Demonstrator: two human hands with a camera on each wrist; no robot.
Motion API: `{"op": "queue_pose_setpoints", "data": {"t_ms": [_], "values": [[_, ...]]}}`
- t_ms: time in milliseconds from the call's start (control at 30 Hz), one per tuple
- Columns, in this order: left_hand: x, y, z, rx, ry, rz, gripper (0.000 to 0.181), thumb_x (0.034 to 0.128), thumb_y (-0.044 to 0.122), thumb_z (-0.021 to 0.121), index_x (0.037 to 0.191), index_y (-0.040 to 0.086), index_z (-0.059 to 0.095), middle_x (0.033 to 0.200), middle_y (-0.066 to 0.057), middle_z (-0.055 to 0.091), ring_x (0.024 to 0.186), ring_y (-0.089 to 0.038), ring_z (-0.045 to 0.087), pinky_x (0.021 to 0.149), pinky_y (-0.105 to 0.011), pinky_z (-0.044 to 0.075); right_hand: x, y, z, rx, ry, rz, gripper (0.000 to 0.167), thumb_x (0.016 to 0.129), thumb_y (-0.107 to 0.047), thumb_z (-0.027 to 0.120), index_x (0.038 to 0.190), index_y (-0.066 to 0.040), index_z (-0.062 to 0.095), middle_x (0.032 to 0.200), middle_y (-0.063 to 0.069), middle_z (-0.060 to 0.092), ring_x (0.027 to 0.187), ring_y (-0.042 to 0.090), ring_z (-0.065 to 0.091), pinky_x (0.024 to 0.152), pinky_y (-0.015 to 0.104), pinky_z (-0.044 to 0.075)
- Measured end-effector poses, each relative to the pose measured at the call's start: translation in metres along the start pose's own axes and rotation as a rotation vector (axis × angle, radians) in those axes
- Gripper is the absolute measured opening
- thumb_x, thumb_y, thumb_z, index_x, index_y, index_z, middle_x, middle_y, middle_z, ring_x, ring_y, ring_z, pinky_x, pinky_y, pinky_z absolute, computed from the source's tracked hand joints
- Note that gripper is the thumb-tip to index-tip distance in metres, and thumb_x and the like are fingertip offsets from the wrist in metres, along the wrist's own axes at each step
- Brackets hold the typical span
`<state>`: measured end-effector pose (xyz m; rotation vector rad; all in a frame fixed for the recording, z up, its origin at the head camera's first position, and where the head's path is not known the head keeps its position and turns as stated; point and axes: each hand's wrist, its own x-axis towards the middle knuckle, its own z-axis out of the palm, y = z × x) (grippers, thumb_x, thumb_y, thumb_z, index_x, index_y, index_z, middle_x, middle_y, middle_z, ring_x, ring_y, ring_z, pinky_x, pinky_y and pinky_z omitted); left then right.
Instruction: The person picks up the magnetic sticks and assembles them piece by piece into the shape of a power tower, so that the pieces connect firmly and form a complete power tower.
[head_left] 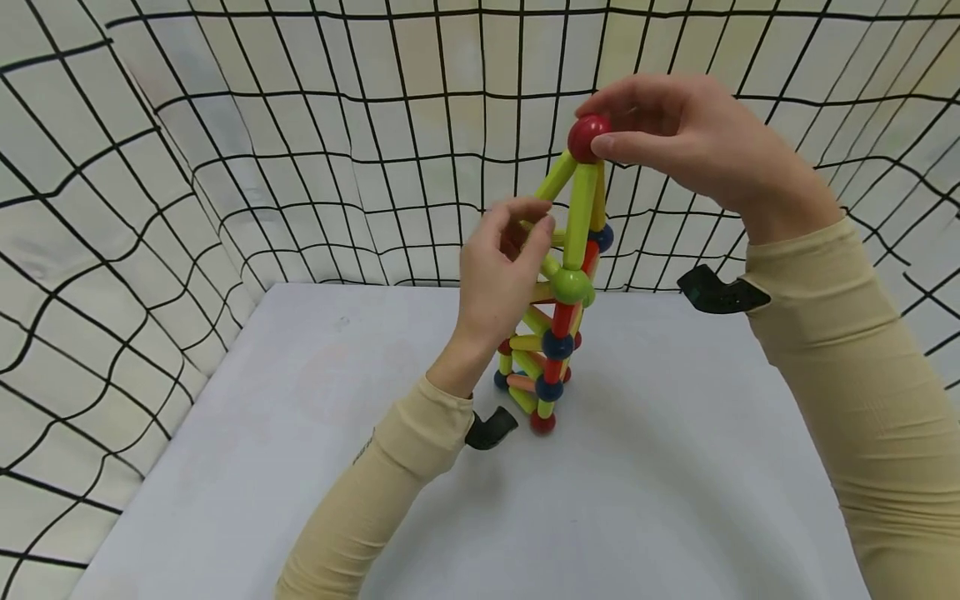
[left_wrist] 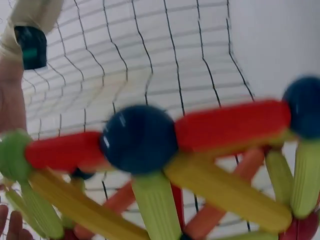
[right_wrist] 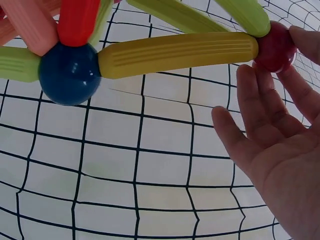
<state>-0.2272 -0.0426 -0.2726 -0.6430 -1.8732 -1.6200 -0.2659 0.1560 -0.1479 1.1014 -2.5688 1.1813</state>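
A tall tower of coloured sticks and balls stands upright, topped by a red ball (head_left: 588, 138) with yellow-green sticks (head_left: 579, 217) sloping down from it. My right hand (head_left: 693, 142) pinches this red ball between thumb and fingers, also visible in the right wrist view around the red ball (right_wrist: 275, 47). My left hand (head_left: 501, 262) is at the tower's upper left side, fingers bent; whether they grip a part is hidden. Below the top are a green ball (head_left: 572, 285), blue balls (left_wrist: 140, 139) and red sticks (left_wrist: 232, 125). A yellow stick (right_wrist: 177, 54) joins a blue ball (right_wrist: 70, 73) to the top.
The tower's foot, with a red ball (head_left: 543, 422) at its front, rests on a white table (head_left: 300, 467). A white wall with a black grid (head_left: 337, 125) rises behind and at the sides. Black straps (head_left: 722, 290) hang by both sleeves.
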Motion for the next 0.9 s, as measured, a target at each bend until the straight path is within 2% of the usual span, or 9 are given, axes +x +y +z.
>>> {"op": "queue_pose_setpoints", "data": {"t_ms": [100,167,300,500,700,800,900], "values": [[0.009,-0.007,-0.004,0.045,0.027,0.015,0.029,0.0947,0.01,0.064,0.122,-0.001,0.06,0.112,-0.012,0.061,0.092,-0.019,0.055,0.074,-0.028,0.049,-0.002,0.001,0.003,0.02,0.011,-0.009,0.034,0.097,-0.019,0.062,0.13,-0.012,0.06,0.119,0.006,0.064,0.108,0.02,0.058,0.098,0.024,0.045],[0.014,-0.011,-0.006,0.041,0.004,-0.032,0.035,0.0941,0.012,0.065,0.127,0.001,0.059,0.118,-0.01,0.061,0.102,-0.017,0.055,0.082,-0.029,0.05,-0.003,0.002,0.005,0.029,0.023,-0.006,0.035,0.097,-0.02,0.062,0.131,-0.012,0.06,0.119,0.006,0.064,0.109,0.02,0.058,0.099,0.025,0.044],[0.019,-0.019,-0.01,-0.039,-0.045,-0.12,0.036,0.0946,0.012,0.065,0.129,0.003,0.06,0.12,-0.008,0.065,0.108,-0.015,0.057,0.091,-0.028,0.047,-0.004,0.004,0.009,0.033,0.051,0.01,0.035,0.097,-0.021,0.061,0.132,-0.013,0.06,0.12,0.006,0.063,0.109,0.019,0.057,0.101,0.029,0.043],[0.018,-0.025,-0.012,-0.213,-0.05,-0.198,0.031,0.0957,0.011,0.063,0.126,0.004,0.063,0.115,-0.009,0.064,0.1,-0.021,0.061,0.084,-0.029,0.054,-0.003,0.002,0.014,0.003,0.085,0.019,0.036,0.097,-0.023,0.061,0.132,-0.014,0.06,0.121,0.006,0.063,0.108,0.017,0.058,0.1,0.029,0.044],[0.017,-0.028,-0.013,-0.258,-0.073,-0.206,0.033,0.0966,0.011,0.061,0.129,0.004,0.061,0.116,-0.01,0.062,0.102,-0.027,0.061,0.084,-0.029,0.055,-0.003,0.003,0.017,-0.007,0.09,0.021,0.039,0.098,-0.023,0.06,0.136,-0.014,0.057,0.124,0.007,0.061,0.11,0.018,0.057,0.101,0.03,0.044],[0.016,-0.033,-0.017,-0.257,-0.067,-0.201,0.033,0.0987,0.013,0.059,0.131,0.005,0.059,0.121,-0.008,0.062,0.11,-0.023,0.06,0.092,-0.029,0.051,-0.007,0.01,0.017,0.029,0.112,0.045,0.041,0.099,-0.027,0.056,0.14,-0.02,0.054,0.131,0.005,0.058,0.117,0.021,0.055,0.106,0.036,0.039],[0.015,-0.046,-0.026,-0.226,-0.038,-0.222,0.034,0.1011,0.016,0.055,0.133,0.005,0.056,0.125,-0.007,0.061,0.117,-0.018,0.056,0.101,-0.029,0.045,-0.014,0.029,0.019,0.113,0.164,0.103,0.041,0.101,-0.032,0.052,0.141,-0.022,0.052,0.136,0.004,0.055,0.123,0.023,0.051,0.109,0.037,0.037]]}}
